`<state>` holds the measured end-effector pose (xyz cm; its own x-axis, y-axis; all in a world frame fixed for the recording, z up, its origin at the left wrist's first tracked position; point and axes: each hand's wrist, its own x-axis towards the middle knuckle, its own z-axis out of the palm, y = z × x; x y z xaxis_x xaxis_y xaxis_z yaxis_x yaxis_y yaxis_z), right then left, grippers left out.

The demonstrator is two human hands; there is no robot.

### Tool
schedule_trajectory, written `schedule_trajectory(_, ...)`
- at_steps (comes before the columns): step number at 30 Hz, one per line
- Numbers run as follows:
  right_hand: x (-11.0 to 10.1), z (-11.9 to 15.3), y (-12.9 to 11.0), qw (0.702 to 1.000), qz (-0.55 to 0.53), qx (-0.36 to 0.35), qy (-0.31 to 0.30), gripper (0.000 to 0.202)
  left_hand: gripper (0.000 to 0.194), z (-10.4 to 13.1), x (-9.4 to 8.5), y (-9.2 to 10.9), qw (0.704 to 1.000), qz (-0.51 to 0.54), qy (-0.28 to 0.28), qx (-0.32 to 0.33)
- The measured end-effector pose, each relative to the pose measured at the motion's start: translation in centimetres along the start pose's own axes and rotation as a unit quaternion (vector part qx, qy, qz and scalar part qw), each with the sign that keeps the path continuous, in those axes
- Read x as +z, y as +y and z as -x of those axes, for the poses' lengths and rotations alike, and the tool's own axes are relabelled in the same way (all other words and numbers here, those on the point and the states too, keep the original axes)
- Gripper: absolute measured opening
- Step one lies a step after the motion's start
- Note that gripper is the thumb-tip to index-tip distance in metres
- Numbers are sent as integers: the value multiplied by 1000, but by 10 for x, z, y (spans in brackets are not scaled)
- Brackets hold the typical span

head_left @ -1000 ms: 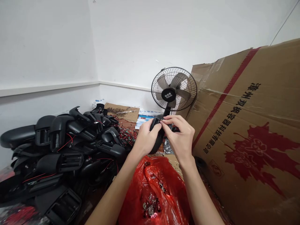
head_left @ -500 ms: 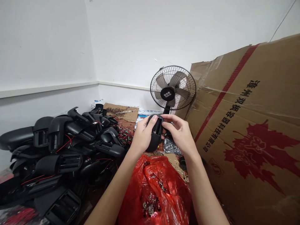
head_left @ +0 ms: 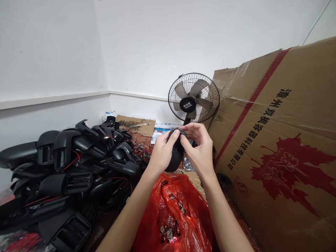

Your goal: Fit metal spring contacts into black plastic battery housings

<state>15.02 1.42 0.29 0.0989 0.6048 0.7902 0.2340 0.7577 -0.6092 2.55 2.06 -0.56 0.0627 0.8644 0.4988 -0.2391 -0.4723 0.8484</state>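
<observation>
since half a second ago, the right hand (head_left: pixel 198 148) has closed in over the upper part of the black housing (head_left: pixel 175 161), so its open slot, which faced the camera then, is now mostly covered. the left hand (head_left: pixel 162 150) has kept its place on the other side.

the left hand is wrapped around the housing's upper left side, thumb laid across its front near the top edge, gripping it firmly. on the right, the fingers (head_left: pixel 192 128) are bent over the top and the thumb reaches to the slot; whether they pinch some small part there, i cannot tell, as the hand hides it.

the housing is held up at an angle between the 2 hands, its rounded lower end pointing down, above the far edge of a red plastic bag (head_left: pixel 152 213). small shiny metal pieces (head_left: pixel 169 231) lie among the bag's folds, between the 2 forearms. to the left is a big heap of similar black housings (head_left: pixel 78 168), some with red wires showing. a tangle of wires (head_left: pixel 141 151) lies just beyond the heap, near a flat piece of cardboard (head_left: pixel 145 126) with dark bits on it. behind the hands stands a fan (head_left: pixel 193 98); at the right leans a large carton (head_left: pixel 265 115) printed with a red leaf (head_left: pixel 294 164).
</observation>
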Motion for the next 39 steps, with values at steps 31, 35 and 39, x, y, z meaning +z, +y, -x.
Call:
schedule_trajectory(31, -12, -6, 0, 991, -52, 88, -83, 17, 35, 7, 3, 8, 999, 5, -23, -45)
schedule_trajectory(35, -8, -5, 1, 991, -56, 99, -64, 20, 34, 7, 3, 7, 999, -9, -15, -34)
schedule_trajectory(39, -4, -4, 2, 989, -80, 115, -49, 20, 34, 6, 3, 7, 999, -15, -14, -29)
